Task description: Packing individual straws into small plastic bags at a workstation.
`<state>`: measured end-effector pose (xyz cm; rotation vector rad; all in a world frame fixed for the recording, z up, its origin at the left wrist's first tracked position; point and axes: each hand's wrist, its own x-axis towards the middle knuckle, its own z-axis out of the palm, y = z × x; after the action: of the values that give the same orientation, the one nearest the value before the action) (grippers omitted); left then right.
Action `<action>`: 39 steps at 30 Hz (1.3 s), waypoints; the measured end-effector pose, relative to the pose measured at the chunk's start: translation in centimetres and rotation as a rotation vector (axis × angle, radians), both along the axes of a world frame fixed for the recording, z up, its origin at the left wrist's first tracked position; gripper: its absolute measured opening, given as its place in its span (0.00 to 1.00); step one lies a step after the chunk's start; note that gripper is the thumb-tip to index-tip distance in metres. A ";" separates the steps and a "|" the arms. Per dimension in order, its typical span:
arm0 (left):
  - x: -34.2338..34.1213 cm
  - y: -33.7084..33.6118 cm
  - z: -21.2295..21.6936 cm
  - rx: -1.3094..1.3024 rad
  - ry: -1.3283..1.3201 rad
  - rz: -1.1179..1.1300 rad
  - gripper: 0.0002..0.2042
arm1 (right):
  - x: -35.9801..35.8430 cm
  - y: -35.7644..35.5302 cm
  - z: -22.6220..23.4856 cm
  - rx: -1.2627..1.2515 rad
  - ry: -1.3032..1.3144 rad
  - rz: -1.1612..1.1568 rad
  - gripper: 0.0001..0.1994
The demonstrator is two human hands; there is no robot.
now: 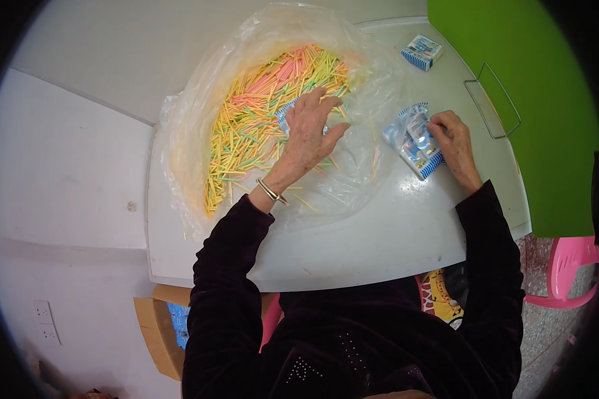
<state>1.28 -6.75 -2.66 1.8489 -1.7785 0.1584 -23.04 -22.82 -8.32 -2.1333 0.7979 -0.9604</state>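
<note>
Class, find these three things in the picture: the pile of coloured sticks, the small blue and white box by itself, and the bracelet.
pile of coloured sticks (246, 126), head view, middle of the heap inside the clear bag.
small blue and white box (422, 52), head view, its top face.
bracelet (271, 191), head view, the band at the left wrist.

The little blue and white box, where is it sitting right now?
In the head view, the small blue and white box sits at the far right of the white table, beyond the right hand, close to the green panel.

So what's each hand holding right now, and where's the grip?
Right hand pinches the small blue-and-white packet at its right edge. Left hand rests spread on the coloured sticks; whether it grips anything cannot be told.
</note>
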 end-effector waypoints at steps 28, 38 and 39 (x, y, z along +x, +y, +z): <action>-2.6 0.0 0.4 -0.131 0.440 -0.153 0.27 | 3.0 5.8 13.1 0.227 -0.365 0.223 0.05; -4.3 3.3 1.2 0.356 0.266 -0.449 0.16 | 7.2 5.5 4.0 0.810 -0.335 0.464 0.08; -3.2 3.9 3.1 0.454 0.466 -0.343 0.15 | 7.3 5.2 3.5 0.816 -0.340 0.459 0.08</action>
<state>-1.96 -2.85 0.44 1.6394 -1.8426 -0.7991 -15.70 -17.62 -4.77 -1.3061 0.3922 -0.5789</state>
